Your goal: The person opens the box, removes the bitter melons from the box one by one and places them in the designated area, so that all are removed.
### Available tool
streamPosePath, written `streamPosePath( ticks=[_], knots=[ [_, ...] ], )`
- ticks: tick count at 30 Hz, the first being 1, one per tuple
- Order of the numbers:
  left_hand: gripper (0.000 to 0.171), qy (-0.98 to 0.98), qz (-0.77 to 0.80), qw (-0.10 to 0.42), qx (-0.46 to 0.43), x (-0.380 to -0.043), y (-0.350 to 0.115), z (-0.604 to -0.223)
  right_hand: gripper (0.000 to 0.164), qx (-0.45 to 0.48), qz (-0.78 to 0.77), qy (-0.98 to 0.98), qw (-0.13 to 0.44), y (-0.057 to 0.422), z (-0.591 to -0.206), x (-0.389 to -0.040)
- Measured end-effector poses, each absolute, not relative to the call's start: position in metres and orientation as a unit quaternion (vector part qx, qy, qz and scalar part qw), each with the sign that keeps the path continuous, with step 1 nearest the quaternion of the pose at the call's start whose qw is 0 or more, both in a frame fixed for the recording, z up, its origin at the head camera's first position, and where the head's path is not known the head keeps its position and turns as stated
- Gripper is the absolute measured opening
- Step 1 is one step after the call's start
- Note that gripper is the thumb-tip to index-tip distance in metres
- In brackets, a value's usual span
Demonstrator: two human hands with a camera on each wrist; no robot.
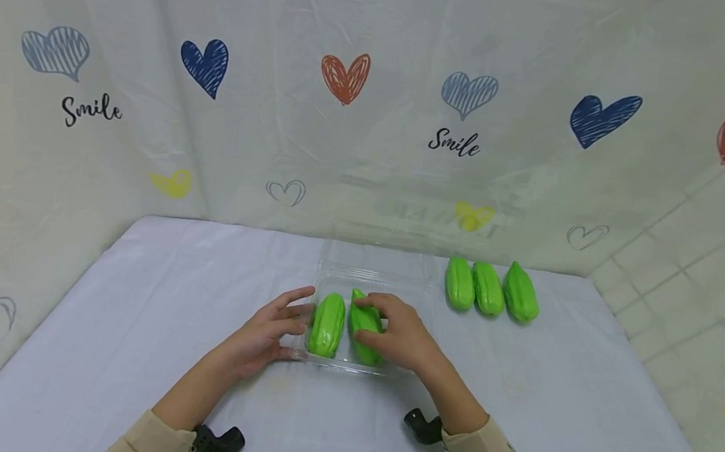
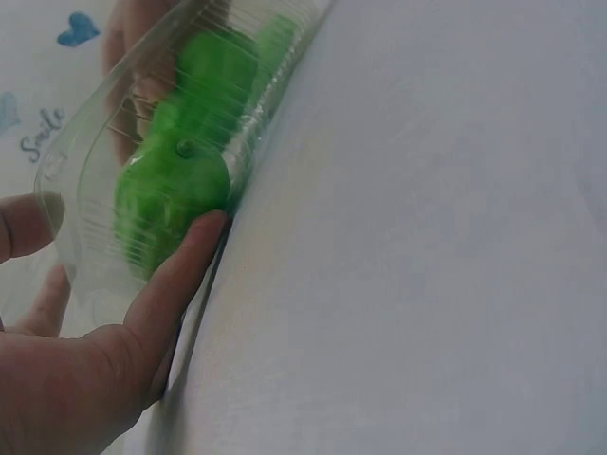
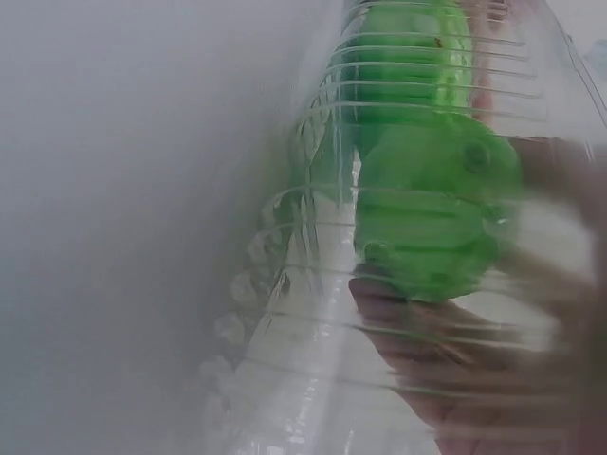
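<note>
A clear plastic box [image 1: 336, 364] sits on the table with its lid [image 1: 377, 257] raised at the back. Inside on the left lies a ribbed green gourd [image 1: 327, 325]. Beside it is a second green gourd [image 1: 364, 328], which my right hand [image 1: 399, 332] holds between thumb and fingers. My left hand [image 1: 266, 334] rests against the box's left side with fingers spread, and its thumb [image 2: 175, 280] touches the lower wall. The right wrist view shows the held gourd [image 3: 432, 204] through the ridged clear wall, with fingers blurred.
Three more green gourds [image 1: 488, 289] lie in a row at the back right, beyond the box. White cloth [image 1: 193, 296] covers the table. Behind it hangs a pale curtain [image 1: 383, 161] printed with hearts. A black wrist device [image 1: 220, 444] sits at each sleeve.
</note>
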State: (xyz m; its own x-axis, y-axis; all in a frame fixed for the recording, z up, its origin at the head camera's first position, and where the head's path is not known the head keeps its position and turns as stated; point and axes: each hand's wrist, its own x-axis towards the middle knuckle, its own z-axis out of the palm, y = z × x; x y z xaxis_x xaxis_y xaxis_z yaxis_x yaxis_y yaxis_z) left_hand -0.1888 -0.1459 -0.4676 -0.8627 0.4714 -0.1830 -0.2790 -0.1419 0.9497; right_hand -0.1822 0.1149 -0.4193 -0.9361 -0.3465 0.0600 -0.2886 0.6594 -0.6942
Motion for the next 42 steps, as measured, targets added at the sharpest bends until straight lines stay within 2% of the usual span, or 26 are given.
streamPosePath(
  ticks=[42],
  knots=[
    [0.072,0.608,0.75,0.251,0.079,-0.191,-0.145,-0.471,0.048,-0.165,-0.416,0.894,-0.001,0.16,-0.4,-0.172]
  ],
)
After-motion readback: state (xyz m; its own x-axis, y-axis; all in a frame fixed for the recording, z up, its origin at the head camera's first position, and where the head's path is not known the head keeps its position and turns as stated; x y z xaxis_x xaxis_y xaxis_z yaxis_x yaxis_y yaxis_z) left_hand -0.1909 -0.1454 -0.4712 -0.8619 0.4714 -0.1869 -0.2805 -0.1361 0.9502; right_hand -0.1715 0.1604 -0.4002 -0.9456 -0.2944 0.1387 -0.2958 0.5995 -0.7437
